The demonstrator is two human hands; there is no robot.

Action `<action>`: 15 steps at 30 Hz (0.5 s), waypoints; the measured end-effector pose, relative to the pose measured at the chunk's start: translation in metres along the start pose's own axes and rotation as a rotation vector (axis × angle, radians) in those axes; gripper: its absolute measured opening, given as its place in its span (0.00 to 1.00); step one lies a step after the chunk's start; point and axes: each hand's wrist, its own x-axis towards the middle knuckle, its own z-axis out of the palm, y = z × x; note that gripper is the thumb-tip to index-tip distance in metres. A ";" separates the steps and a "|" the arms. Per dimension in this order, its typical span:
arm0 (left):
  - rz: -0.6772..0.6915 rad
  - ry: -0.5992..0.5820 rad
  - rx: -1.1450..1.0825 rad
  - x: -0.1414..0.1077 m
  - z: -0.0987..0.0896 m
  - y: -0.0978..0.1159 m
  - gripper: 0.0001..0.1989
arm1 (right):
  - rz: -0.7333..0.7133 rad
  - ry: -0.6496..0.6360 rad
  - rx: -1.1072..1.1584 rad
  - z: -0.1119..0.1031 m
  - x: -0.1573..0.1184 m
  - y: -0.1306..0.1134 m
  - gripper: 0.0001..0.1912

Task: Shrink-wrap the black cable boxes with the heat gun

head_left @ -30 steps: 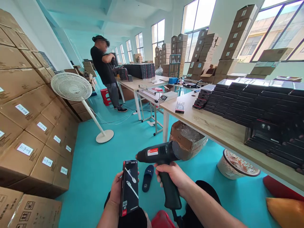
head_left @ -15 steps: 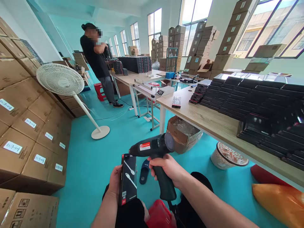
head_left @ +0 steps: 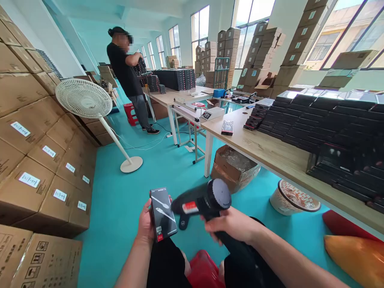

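My left hand (head_left: pixel 145 221) grips a slim black cable box (head_left: pixel 163 218) by its sides; white cable connectors are printed on its face, which tilts up toward me. Wrapped round the handle of a black heat gun (head_left: pixel 201 202) is my right hand (head_left: pixel 229 226). The gun's nozzle points left, close to the box's right side; whether it touches cannot be made out. Motion blurs the gun slightly. Below the nozzle a dark slipper (head_left: pixel 183 222) lies on the floor, partly hidden by the gun.
A wooden table (head_left: pixel 240 140) at right carries stacked black boxes (head_left: pixel 315 124) and one wrapped box (head_left: pixel 227 127). Beneath stand an open carton (head_left: pixel 231 176) and a bin (head_left: pixel 288 200). A white fan (head_left: pixel 87 100) and stacked cartons (head_left: pixel 45 168) are at left. A person (head_left: pixel 126 72) stands at a farther table.
The box has turned so its front face shows more broadly. The heat gun has moved right and down, its nozzle shifting from the box's top to its right side. The view has swung slightly left.
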 end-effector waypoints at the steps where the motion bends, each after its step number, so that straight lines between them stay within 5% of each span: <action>1: 0.036 0.026 -0.008 0.002 -0.001 0.001 0.25 | 0.031 -0.088 0.000 -0.002 -0.005 0.004 0.12; 3: 0.137 0.123 -0.036 0.007 -0.004 0.005 0.22 | 0.072 -0.124 0.048 -0.006 -0.016 0.015 0.12; 6: 0.259 0.296 -0.108 0.013 -0.012 0.011 0.19 | 0.036 0.108 0.116 -0.003 -0.025 0.030 0.13; 8: 0.280 0.372 -0.143 0.018 -0.016 0.012 0.18 | 0.044 0.135 0.134 0.007 -0.025 0.035 0.14; 12: 0.231 0.432 -0.120 0.025 -0.017 0.008 0.18 | 0.012 -0.069 0.175 0.029 -0.021 0.031 0.09; 15: 0.231 0.379 -0.138 0.027 -0.017 0.005 0.21 | -0.094 0.083 0.146 0.032 -0.018 0.022 0.12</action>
